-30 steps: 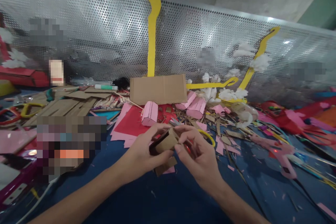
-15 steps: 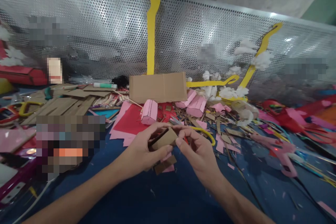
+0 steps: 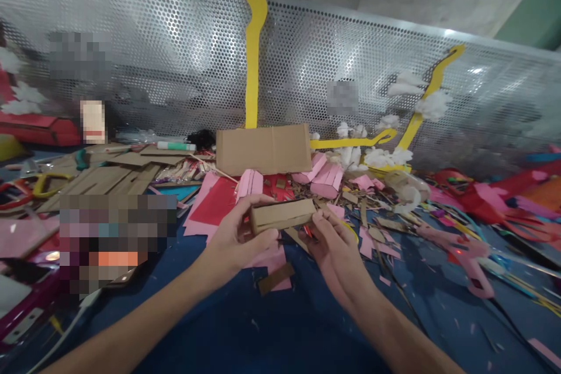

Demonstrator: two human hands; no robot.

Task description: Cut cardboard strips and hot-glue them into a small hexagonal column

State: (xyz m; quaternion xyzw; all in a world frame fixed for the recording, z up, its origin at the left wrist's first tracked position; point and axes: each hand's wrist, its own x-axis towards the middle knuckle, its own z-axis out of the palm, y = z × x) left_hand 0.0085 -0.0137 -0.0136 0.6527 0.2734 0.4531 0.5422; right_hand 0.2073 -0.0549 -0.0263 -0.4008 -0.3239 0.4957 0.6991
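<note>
Between my two hands is a small folded cardboard box [image 3: 284, 214], held level above the blue table [image 3: 245, 327]. My left hand [image 3: 241, 234] grips its left end, thumb along the near side. At the right end, the thumb and fingers of my right hand [image 3: 333, 239] pinch the cardboard. Something small and red [image 3: 308, 230] shows under the right fingers; its kind is hidden. Below the hands lie a brown cardboard scrap [image 3: 276, 279] and pink paper pieces [image 3: 274, 257].
A pink hot glue gun [image 3: 464, 251] with a red light lies to the right. Behind the hands are a cardboard panel [image 3: 263, 149], a tall yellow hook shape [image 3: 253, 70] and pink paper boxes [image 3: 327, 180]. Cardboard strips [image 3: 114, 181] cover the left side. A perforated metal screen [image 3: 175, 52] stands behind.
The cardboard box has turned so that its long side faces me more fully. My right hand has shifted slightly to the right, to the box's end.
</note>
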